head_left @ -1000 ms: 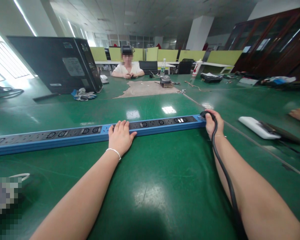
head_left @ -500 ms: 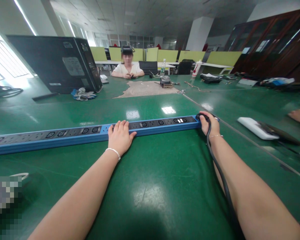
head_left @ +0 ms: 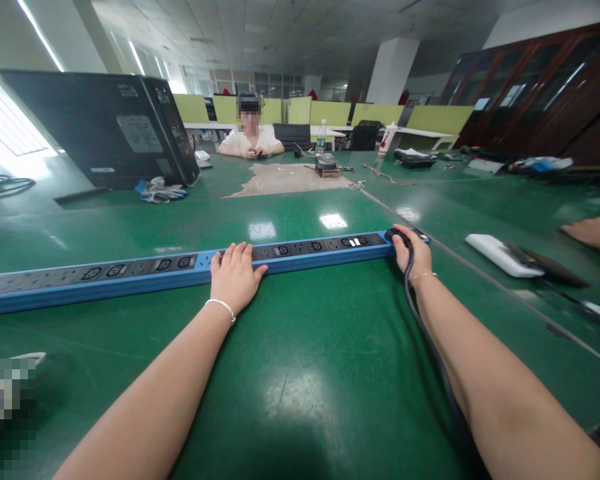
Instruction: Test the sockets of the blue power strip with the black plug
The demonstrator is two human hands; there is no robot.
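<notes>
Resting the left grip [head_left: 234,272], half open with fingers spread, on top of a long blue power strip with black sockets [head_left: 187,276], lying across the glossy green table [head_left: 305,333], well apart from its far edge. Holding, with the right grip [head_left: 411,253] closed, a black plug [head_left: 393,233] with thick black cable [head_left: 421,322], at the strip's right end.
</notes>
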